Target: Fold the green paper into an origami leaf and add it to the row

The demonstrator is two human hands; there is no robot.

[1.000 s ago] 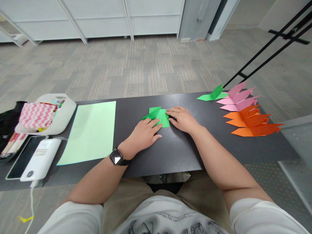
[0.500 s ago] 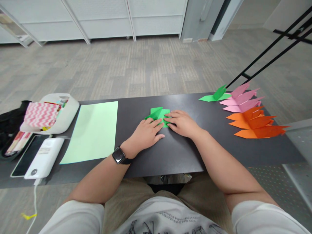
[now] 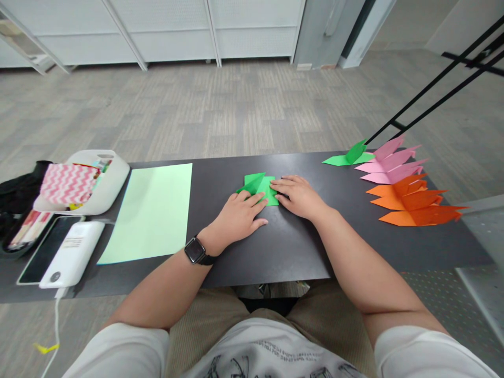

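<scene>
A partly folded piece of green paper [image 3: 271, 190] lies on the dark table in front of me, with a pointed flap standing up at its left. My left hand [image 3: 241, 214] rests on the paper's lower left part, fingers stretched out and palm down. From the right, my right hand [image 3: 298, 195] lies flat with its fingertips on the paper's right edge. Both hands press from above and grip nothing. Some of the paper's near left side is hidden beneath my left fingers.
Folded paper shapes in green [image 3: 349, 155], pink [image 3: 391, 161] and orange [image 3: 413, 202] stand at the right. To the left lie a stack of light green sheets [image 3: 151, 210], a white basket [image 3: 114, 181], a phone [image 3: 41, 257] and a white power bank [image 3: 73, 254] with a cable.
The view has shifted slightly. My right fingers have drawn back a little toward the green paper's right edge, so more of it shows. My left hand stays on the paper.
</scene>
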